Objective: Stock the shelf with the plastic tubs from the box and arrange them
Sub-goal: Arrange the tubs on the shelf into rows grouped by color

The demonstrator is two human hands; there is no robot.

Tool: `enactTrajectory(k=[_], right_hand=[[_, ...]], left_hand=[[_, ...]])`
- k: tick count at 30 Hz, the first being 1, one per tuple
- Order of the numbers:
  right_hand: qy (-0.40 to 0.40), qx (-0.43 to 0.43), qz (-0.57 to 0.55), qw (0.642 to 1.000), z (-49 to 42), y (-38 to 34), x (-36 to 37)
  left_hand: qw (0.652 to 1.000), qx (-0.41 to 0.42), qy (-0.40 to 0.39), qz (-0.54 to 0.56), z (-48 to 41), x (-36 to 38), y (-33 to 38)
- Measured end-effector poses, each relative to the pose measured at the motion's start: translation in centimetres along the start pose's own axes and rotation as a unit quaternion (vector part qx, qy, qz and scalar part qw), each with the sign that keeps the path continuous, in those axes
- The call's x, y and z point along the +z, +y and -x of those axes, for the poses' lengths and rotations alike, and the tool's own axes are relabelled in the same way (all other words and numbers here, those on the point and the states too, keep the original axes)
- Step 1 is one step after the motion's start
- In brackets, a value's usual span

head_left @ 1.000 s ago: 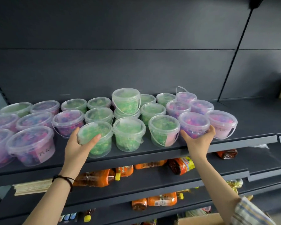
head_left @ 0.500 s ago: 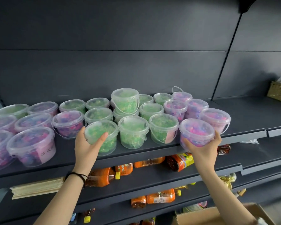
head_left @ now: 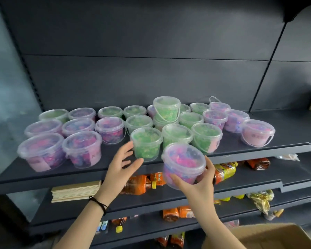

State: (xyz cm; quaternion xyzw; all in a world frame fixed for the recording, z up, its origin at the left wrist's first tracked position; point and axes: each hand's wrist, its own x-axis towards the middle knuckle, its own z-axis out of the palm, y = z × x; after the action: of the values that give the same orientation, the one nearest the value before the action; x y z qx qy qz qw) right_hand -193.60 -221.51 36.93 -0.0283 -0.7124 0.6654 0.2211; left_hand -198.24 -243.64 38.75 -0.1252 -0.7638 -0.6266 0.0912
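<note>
Dark grey shelving fills the view, and its top shelf (head_left: pixel 287 124) carries rows of lidded tubs: pink ones toward nine and three o'clock, green ones in the middle. At centre the right hand (head_left: pixel 196 184) grips a pink tub (head_left: pixel 183 162) from below, fingers curled round its base. It is tilted and held in the air just in front of the shelf edge. The left hand (head_left: pixel 120 164) holds nothing, fingers spread and relaxed, just beside the front green tub (head_left: pixel 145 144), at that tub's eight o'clock. A cardboard box (head_left: pixel 276 236) sits at five o'clock.
</note>
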Motion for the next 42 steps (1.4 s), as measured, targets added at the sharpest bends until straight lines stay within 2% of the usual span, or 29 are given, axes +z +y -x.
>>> enactTrajectory(k=[3, 6, 9, 12, 14, 16, 19, 22, 27, 37, 42], right_hand=[[-0.061, 0.004, -0.018, 0.998, 1.6, -0.9, 4.6], [-0.103, 0.01, -0.031, 0.994, 2.1, -1.7, 8.4], [-0.135, 0.014, -0.025, 0.99, 1.9, -1.9, 11.6], [-0.141, 0.011, -0.007, 0.99, 1.6, -1.6, 14.2], [-0.136, 0.006, -0.002, 0.991, 1.4, -1.6, 15.7], [-0.112, 0.008, -0.011, 0.994, 1.1, -1.4, 17.0], [-0.078, 0.007, -0.022, 0.997, 1.0, -0.8, 18.7], [-0.061, -0.002, -0.018, 0.998, 0.6, -0.2, 19.9], [-0.087, 0.002, 0.014, 0.996, -0.5, 0.3, 21.0], [-0.099, 0.02, 0.072, 0.992, -2.4, 0.0, 22.8], [-0.16, 0.006, 0.08, 0.984, -2.5, 0.2, 21.6]], left_hand=[[0.999, 0.001, -0.043, 0.011, 1.0, -1.6, 0.2], [0.999, -0.008, -0.033, 0.034, 1.0, -4.1, 0.1], [1.0, -0.003, 0.003, -0.003, 1.1, -7.0, -0.2], [0.988, 0.04, 0.088, -0.12, 1.4, -9.3, -0.3], [0.954, 0.103, 0.151, -0.238, 1.2, -10.7, -1.0], [0.896, 0.121, 0.203, -0.375, 0.7, -12.2, -2.2], [0.84, 0.027, 0.215, -0.498, 0.3, -14.0, -3.7], [0.815, 0.0, 0.19, -0.548, 0.4, -15.1, -4.5], [0.812, -0.016, 0.22, -0.541, 0.3, -16.5, -4.7], [0.83, -0.027, 0.216, -0.513, 0.5, -17.8, -4.9], [0.836, -0.029, 0.23, -0.498, 0.5, -17.6, -4.7]])
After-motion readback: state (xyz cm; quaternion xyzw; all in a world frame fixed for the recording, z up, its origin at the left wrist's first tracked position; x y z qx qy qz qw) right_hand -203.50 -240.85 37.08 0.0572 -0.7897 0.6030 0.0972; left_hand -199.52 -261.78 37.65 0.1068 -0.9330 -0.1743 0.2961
